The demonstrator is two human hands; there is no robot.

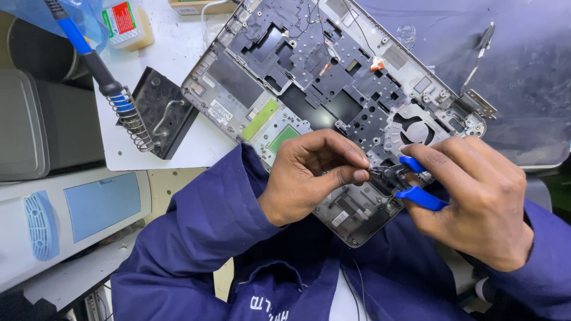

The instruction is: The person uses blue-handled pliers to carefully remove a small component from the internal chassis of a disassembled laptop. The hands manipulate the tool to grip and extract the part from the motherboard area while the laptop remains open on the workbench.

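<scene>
The person's right hand [482, 202] is wrapped around a pair of small cutters with blue handles [410, 181], fingers clenched on the grips, with the dark steel nose pointing left toward the lower edge of a stripped laptop shell [333, 77]. The left hand [309, 175] has thumb and forefinger pinched together right at the cutter tips, but whatever is between them is too small to tell. The shell lies tilted on the desk [178, 47], its near corner hanging over the person's lap, and it looks like thin plastic and sheet metal, so probably light and a bit flexy, with fragile bits such as the loose thin wires and the fan opening; holding it by the outer frame seems safer than by the middle. The cutters look stiff and grippy on the handles, and the handles are the place to hold them. As for containers, there's a small yellowish bottle with a red and green label [128, 24] at the top left, contents not visible. A soldering iron with a blue handle [89, 53] sits in its coil stand [154, 113] nearby.
</scene>
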